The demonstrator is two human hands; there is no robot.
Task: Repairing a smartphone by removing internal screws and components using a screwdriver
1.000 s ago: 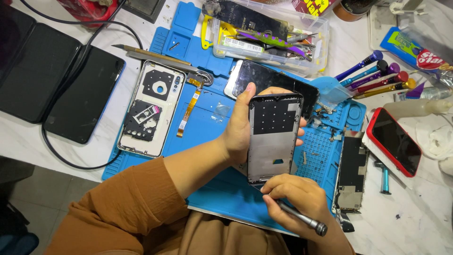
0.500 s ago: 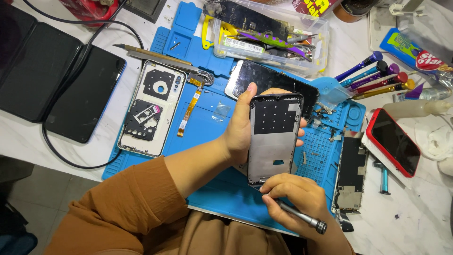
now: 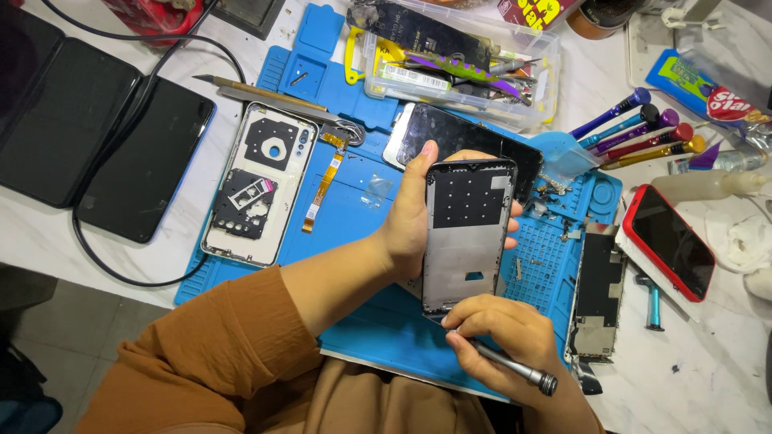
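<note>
The bare phone frame [image 3: 466, 237] is gripped in the left hand [image 3: 410, 229] – stripped already; the right hand [image 3: 498, 337] is closed round a screwdriver [image 3: 511, 371] at its lower edge – reassembly not begun.

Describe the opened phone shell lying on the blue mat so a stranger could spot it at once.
Start at the blue work mat in the middle of the white table. Near its left edge lies the opened phone shell, face down. Unlike the dark phones beside it, its inside is white, with a round camera cut-out and black parts.
</note>
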